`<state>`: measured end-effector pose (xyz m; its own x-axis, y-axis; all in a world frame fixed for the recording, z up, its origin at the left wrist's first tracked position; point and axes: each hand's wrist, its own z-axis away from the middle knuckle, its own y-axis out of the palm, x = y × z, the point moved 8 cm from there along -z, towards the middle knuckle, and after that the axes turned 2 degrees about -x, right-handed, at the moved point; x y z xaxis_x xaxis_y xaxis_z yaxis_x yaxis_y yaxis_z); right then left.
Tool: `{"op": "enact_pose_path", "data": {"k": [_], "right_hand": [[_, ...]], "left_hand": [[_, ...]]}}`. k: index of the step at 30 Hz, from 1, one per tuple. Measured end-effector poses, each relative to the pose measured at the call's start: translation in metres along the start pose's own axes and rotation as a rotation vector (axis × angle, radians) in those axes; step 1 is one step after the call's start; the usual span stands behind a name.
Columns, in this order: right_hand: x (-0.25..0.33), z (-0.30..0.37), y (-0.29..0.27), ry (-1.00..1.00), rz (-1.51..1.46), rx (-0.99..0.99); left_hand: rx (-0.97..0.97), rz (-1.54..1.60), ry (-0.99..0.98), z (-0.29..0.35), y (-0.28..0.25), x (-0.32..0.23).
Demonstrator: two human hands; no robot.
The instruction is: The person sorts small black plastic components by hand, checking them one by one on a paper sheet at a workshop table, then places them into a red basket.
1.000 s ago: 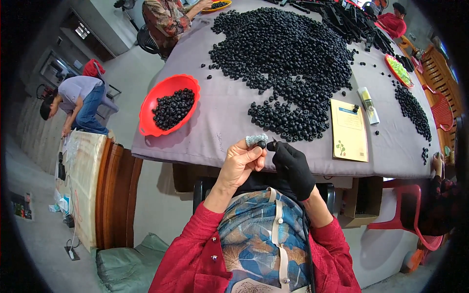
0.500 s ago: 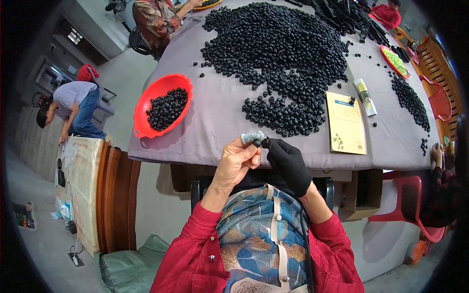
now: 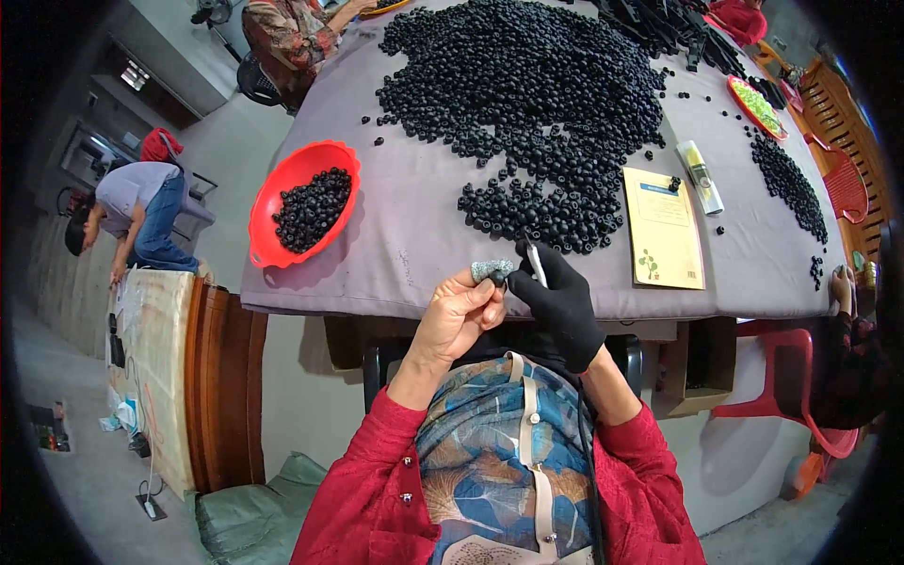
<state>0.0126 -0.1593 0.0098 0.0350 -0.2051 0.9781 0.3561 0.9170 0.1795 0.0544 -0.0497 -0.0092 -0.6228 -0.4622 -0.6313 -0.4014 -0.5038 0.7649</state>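
My left hand is bare, with a grey-green speckled wrap on its index finger. Thumb and index pinch a small round black piece, like the many loose ones on the table. Close beside it is my right hand, in a black glove. Its fingers are closed around a slim white tool whose kind I cannot make out; its tip points up and away. Both hands meet just in front of the table edge, above my lap.
A large heap of round black pieces covers much of the grey tablecloth. To the left stands a red bowl with more pieces. A yellow booklet and a white tube-shaped pack lie right. Other people sit around.
My right hand has turned and opened a little from the pinched piece, and the slim white tool now shows between its fingers. My left hand keeps its pinch. The whole view has shifted slightly.
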Motion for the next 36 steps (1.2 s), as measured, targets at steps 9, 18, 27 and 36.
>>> {"op": "enact_pose_path", "data": {"k": [9, 18, 27, 36], "right_hand": [[0.018, 0.004, 0.006, -0.121, 0.141, 0.095], [0.012, 0.003, 0.012, -0.130, 0.083, 0.162], [0.019, 0.008, 0.017, -0.352, 0.375, 0.211], [-0.004, -0.006, -0.003, -0.066, 0.227, 0.011]], "left_hand": [[0.022, 0.065, -0.078, 0.002, 0.002, 0.007], [0.032, 0.069, -0.143, 0.002, -0.001, 0.011], [-0.041, -0.041, -0.170, 0.003, -0.008, 0.011], [-0.533, -0.632, 0.388, 0.016, -0.077, -0.136]]}}
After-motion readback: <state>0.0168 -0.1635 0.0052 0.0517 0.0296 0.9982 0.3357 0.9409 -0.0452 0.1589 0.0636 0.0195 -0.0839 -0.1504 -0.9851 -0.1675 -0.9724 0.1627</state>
